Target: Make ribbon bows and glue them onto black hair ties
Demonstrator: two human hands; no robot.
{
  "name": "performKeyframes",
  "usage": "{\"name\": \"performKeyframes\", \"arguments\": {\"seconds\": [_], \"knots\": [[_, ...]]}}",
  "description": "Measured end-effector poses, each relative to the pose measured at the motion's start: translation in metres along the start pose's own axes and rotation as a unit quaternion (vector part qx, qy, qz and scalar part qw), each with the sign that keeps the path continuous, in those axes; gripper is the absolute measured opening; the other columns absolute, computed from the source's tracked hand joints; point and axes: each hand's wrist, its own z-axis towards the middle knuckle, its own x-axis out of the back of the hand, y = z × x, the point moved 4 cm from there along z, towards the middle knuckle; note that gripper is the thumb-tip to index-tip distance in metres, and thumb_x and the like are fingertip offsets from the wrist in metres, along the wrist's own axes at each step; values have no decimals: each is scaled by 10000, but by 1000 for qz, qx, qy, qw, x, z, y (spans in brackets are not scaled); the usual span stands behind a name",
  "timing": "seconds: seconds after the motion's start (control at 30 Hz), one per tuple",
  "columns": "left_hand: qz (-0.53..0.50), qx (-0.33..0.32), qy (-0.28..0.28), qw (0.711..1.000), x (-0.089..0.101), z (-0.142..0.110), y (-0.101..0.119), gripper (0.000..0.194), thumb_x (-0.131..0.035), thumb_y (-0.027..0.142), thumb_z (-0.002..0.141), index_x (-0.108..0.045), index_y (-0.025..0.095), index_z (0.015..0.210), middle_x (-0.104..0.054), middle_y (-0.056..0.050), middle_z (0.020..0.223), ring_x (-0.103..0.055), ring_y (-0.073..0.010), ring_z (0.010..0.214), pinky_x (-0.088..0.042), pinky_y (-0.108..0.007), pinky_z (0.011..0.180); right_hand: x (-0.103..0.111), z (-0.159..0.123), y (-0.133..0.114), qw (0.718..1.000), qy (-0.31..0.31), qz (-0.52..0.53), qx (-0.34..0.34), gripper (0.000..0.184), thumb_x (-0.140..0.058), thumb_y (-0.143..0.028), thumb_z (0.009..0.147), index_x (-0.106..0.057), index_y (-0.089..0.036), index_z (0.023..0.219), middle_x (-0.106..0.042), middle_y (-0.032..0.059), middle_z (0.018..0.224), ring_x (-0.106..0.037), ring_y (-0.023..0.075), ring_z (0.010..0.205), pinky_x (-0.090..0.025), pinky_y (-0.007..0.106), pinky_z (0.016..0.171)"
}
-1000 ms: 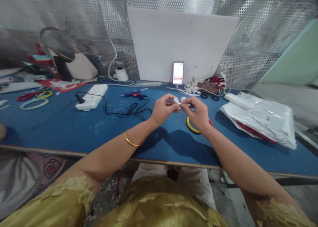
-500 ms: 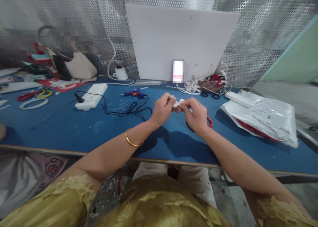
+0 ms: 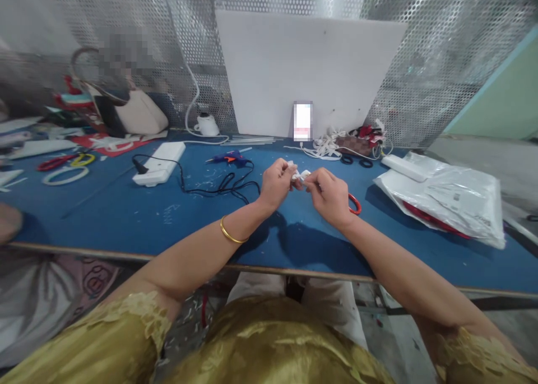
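A small white piece point(image 3: 301, 176), soft-looking and too small to name more closely, is pinched between both hands above the blue table point(image 3: 202, 227). My left hand point(image 3: 275, 183) grips its left part between thumb and fingers; a gold bangle point(image 3: 232, 232) circles that wrist. At its right end, my right hand point(image 3: 330, 196) has fingertips pressed together on the same piece. Red-handled scissors point(image 3: 356, 204) lie partly hidden under my right hand, with one loop showing.
Left of my hands lie a blue glue gun point(image 3: 231, 157), its black cord point(image 3: 225, 189) and a white power strip point(image 3: 159, 164). A plastic-wrapped package point(image 3: 445, 196) lies right. Behind stand a phone point(image 3: 303, 120) and a white board point(image 3: 311, 64). Another person's arm point(image 3: 9, 222) rests at the far left edge.
Both hands keep hold of the white piece, with only slight finger movement. The right hand has tilted a little, and the view has shifted slightly.
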Motion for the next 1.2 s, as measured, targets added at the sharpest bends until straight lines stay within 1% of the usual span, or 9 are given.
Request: {"name": "performKeyframes", "arguments": {"seconds": [0.3, 0.4, 0.5, 0.6, 0.73, 0.8, 1.0, 1.1, 1.2], "knots": [[-51, 38, 1, 998, -2, 0, 2, 263, -603, 368, 805, -457, 193, 672, -543, 58, 465, -528, -84, 408, -373, -186, 411, -3, -1, 0, 1000, -23, -7, 0, 176, -460, -207, 889, -508, -221, 720, -631, 48, 746, -583, 183, 708, -413, 294, 652], [-119, 55, -52, 990, -2, 3, 7, 304, -649, 422, 770, -478, 186, 684, -585, 42, 526, -554, -84, 456, -415, -187, 454, 0, -1, 2, 999, 21, 23, -31, 176, -491, -222, 885, -535, -224, 715, -632, 32, 736, -593, 176, 714, -432, 290, 668], [-197, 112, -120, 967, -3, 4, 11, 367, -620, 542, 758, -564, 179, 770, -650, -1, 641, -624, -117, 568, -484, -220, 544, 3, 0, 7, 992, 74, 72, -75, 134, -526, -223, 869, -586, -229, 749, -650, 13, 746, -597, 161, 703, -454, 286, 685], [-268, 195, -144, 932, -3, 3, 9, 452, -515, 595, 804, -638, 161, 837, -690, -52, 714, -662, -153, 632, -521, -256, 609, 5, 1, 13, 983, 99, 107, -109, 92, -554, -232, 847, -614, -224, 778, -658, 2, 744, -599, 152, 670, -469, 279, 665], [-350, 304, -134, 876, -5, 0, 1, 341, -456, 393, 862, -640, 148, 710, -715, -87, 711, -682, -180, 631, -539, -299, 639, 9, 3, 13, 985, 104, 101, -96, 100, -542, -217, 851, -624, -223, 794, -662, 7, 760, -611, 152, 701, -475, 281, 695], [-361, 338, -136, 859, -5, -2, -2, 296, -447, 311, 846, -634, 149, 683, -715, -90, 693, -682, -182, 621, -541, -310, 640, 11, 3, 12, 987, 104, 92, -82, 109, -535, -211, 857, -625, -225, 797, -662, 11, 769, -610, 154, 715, -472, 285, 712], [-291, 328, -180, 880, -8, -8, 2, 140, -614, 258, 766, -675, 134, 789, -683, -59, 667, -638, -135, 558, -518, -246, 571, 10, 4, 14, 993, 77, 69, -64, 118, -530, -223, 863, -624, -227, 790, -661, 21, 788, -600, 158, 728, -463, 291, 713], [-270, 291, -189, 898, -9, -9, 6, 144, -719, 238, 691, -661, 139, 777, -663, -26, 670, -619, -111, 554, -502, -225, 565, 9, 5, 16, 992, 69, 75, -79, 102, -546, -227, 850, -617, -224, 777, -654, 17, 775, -596, 157, 717, -463, 291, 708], [-225, 209, -177, 935, -7, -4, 12, 206, -765, 278, 657, -623, 143, 721, -617, 15, 614, -589, -89, 531, -485, -213, 564, 5, 6, 21, 973, 49, 170, -146, 85, -547, -264, 852, -598, -212, 809, -639, 5, 745, -612, 145, 676, -480, 286, 682]]}}
